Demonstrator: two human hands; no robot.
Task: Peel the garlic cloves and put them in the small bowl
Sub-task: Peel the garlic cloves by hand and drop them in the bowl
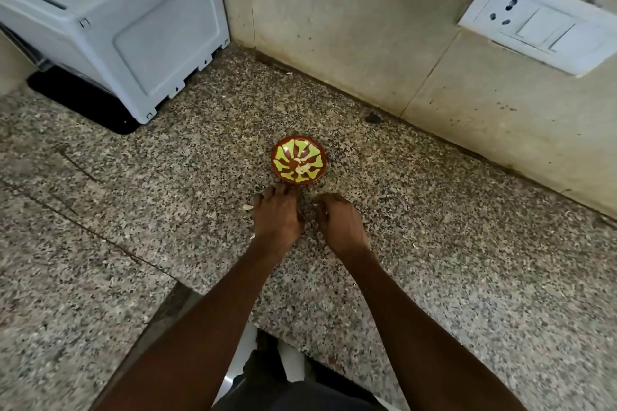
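I see both forearms stretched out over the speckled counter [434, 243], hands knuckles-up just short of the small bowl [298, 159]. My left hand [276, 215] reaches its fingertips to the bowl's near rim; the right hand [339, 222] curls downward. Whether either grips anything, I can't tell. Peeled cloves [302, 167] lie in the bowl, another clove [247, 207] just left of the left hand.

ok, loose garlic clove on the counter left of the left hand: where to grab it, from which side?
Pinch the garlic clove across its narrow width, coming from above. It lies flat on the granite counter, apart from the small bowl, with bare stone around it. The left hand is nearest, so it probably suits.
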